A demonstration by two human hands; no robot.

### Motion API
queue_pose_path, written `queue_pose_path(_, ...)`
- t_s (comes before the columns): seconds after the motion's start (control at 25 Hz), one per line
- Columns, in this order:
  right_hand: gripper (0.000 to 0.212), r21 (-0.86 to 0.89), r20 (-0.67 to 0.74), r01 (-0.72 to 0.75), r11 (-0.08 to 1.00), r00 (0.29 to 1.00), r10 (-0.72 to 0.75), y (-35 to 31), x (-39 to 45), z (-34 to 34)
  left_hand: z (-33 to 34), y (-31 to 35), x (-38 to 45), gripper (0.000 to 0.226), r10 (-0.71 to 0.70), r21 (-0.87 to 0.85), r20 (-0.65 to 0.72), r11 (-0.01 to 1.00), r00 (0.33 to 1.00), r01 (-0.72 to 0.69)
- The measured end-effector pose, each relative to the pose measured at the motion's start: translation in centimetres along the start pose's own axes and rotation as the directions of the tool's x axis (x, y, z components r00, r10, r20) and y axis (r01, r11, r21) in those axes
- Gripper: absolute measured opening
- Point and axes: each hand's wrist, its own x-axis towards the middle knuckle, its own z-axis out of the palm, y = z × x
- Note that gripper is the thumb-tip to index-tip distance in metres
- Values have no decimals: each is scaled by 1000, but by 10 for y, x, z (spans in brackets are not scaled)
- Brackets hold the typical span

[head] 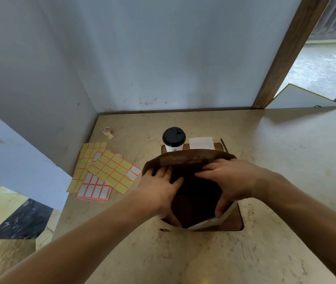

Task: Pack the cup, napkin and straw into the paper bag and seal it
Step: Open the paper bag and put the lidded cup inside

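Both my hands are in the mouth of the paper bag (191, 160), which stands on a brown board (235, 221) on the surface (204, 257): left hand (158, 186) has fingers spread flat inside the left wall, right hand (227, 180) grips the right edge, fingers inside and thumb curled over the near rim. Past the bag, the cup (173, 140) with black lid stands upright, napkin (201, 143) just right of it, then the thin dark straw (223, 144). Sticker sheets (103, 172) lie left of the bag, small tape roll (107, 129) further back.
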Motion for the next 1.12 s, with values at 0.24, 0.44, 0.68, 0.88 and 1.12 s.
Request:
queue_pose_path(0.24,104,-25,16,63,998,998,-63,0,15,-13,-6,-5,-1,118,-25,-7,18,1000,1000,25)
queue_pose_path(0.44,88,125,-90,109,986,991,-98,-2,17,-25,0,-12,-1,111,-16,-1,-9,1000,1000,16)
queue_pose_path(0.68,43,454,-434,258,853,900,-41,0,29,-63,1,-13,-1,120,-9,-29,3,1000,1000,9)
queue_pose_path(0.88,24,411,-620,86,907,756,210,23,77,-81,-1,-12,-1,125,-9,-36,22,999,1000,10)
queue_pose_path(1.12,74,209,-406,-86,974,899,166,46,156,-70,-4,-8,1,124,6,-33,24,999,1000,-5)
